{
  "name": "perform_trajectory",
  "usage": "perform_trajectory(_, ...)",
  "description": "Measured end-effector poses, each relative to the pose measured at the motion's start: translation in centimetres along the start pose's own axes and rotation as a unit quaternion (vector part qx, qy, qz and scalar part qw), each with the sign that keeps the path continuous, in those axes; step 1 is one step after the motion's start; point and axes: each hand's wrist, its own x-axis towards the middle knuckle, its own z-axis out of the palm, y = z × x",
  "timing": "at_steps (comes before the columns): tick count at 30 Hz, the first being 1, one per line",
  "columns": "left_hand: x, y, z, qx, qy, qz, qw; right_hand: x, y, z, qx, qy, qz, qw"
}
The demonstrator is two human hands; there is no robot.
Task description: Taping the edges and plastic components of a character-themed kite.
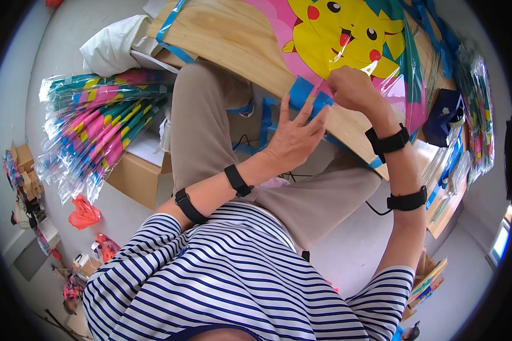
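Note:
A glossy printed sheet point(335, 40) with a yellow cartoon figure on pink and teal lies on a wooden board point(227, 34) in front of me. At its near edge is a flat blue piece point(302, 90). My left hand point(294, 133) has its fingers stretched apart, the fingertips on or against that blue piece. My right hand point(352, 90) is closed over the near part of the sheet, just right of the blue piece. What its curled fingers pinch is hidden. Black straps point(388, 141) circle both forearms.
Bundles of colourful plastic-wrapped folded sheets point(105, 122) lie at the left by a cardboard box point(136, 179). A red plastic bag point(85, 213) rests on the floor. A dark blue tape-holder-like object point(442, 116) and more wrapped sheets point(477, 108) are on the right. Blue tape point(170, 25) crosses the board.

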Motion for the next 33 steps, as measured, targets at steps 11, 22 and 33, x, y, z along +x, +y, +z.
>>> perform_trajectory(11,0.12,-0.23,-0.5,0.005,-0.033,0.002,0.999,-0.22,0.38,0.52,0.018,0.028,-0.01,0.999)
perform_trajectory(22,0.29,-0.29,-0.45,0.01,-0.034,0.008,0.999,-0.13,0.25,0.4,0.025,0.015,0.005,1.0)
perform_trajectory(33,0.41,-0.49,-0.53,0.004,-0.034,0.011,0.999,0.61,0.35,0.31,0.008,-0.023,0.013,1.0)
